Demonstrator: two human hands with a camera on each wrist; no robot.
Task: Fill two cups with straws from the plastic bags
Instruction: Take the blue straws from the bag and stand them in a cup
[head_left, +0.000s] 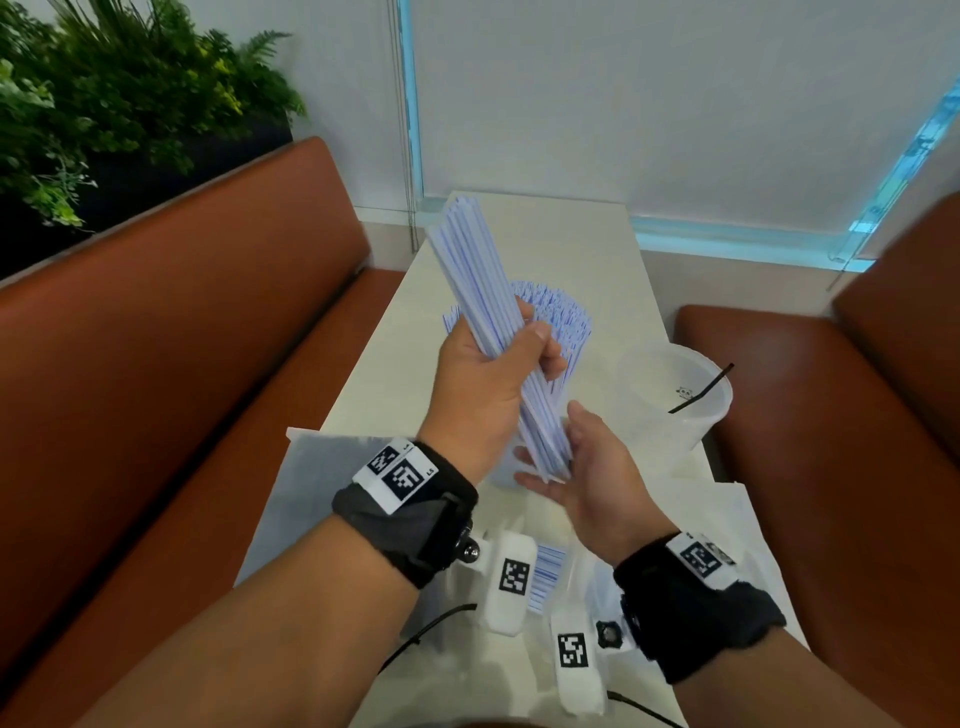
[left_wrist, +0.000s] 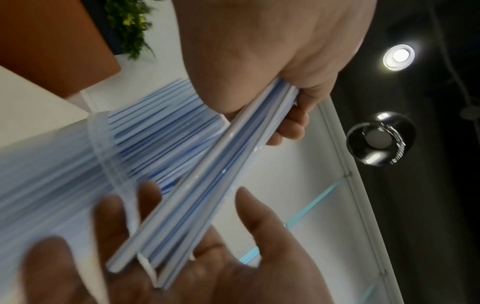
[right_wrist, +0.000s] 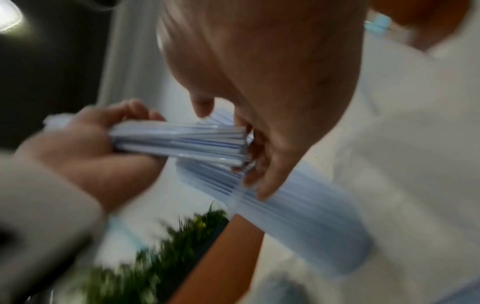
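Straws squared up over the table

Left hand (head_left: 488, 384) grips a straw bundle (head_left: 483, 291) mid-length; right hand (head_left: 587, 467), fingers spread flat, cups its lower ends above a full cup (head_left: 545, 322).

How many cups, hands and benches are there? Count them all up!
Clear plastic cups: 2, one straw-filled cup, one nearly empty cup
Hands: 2, left hand gripping a bunch of white blue-striped straws, right hand open
Brown padded benches: 2, left bench, right bench
Total: 6
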